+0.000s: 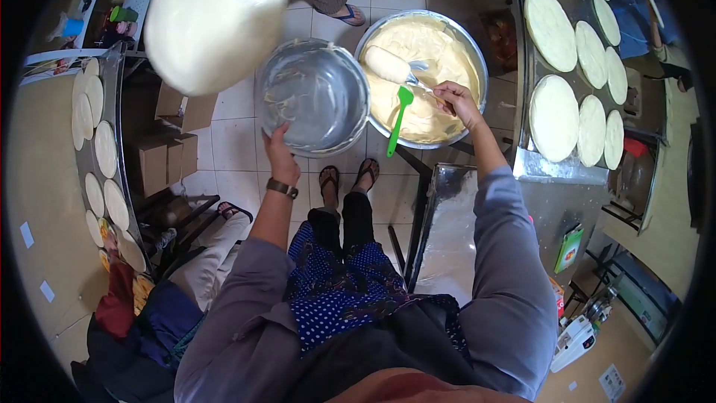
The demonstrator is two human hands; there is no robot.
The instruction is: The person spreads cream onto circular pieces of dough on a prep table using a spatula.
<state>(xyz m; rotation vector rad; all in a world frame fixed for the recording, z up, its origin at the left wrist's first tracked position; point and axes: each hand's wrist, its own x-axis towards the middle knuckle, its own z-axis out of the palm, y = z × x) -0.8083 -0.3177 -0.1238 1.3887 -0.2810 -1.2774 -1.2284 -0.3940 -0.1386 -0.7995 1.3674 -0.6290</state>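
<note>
My left hand (280, 155) grips the near-left rim of a large metal bowl (317, 104), which has only smears of pale cream inside. To its right stands a wider metal basin (483, 67) filled with thick, pale yellow cream (440, 37). Over that basin my right hand (459, 103) is closed round the metal handle of a scoop (388, 65), whose head is coated with cream. A green spatula (400, 123) lies across the basin's near rim, its blade in the cream, just left of my right hand.
A big pale disc (216, 19) fills the upper left, close to the camera. Trays with several cream-coloured rounds stand on the right table (559, 172) and left table (112, 97). Cardboard boxes (153, 164) lie at left. Other people stand at the top and lower left.
</note>
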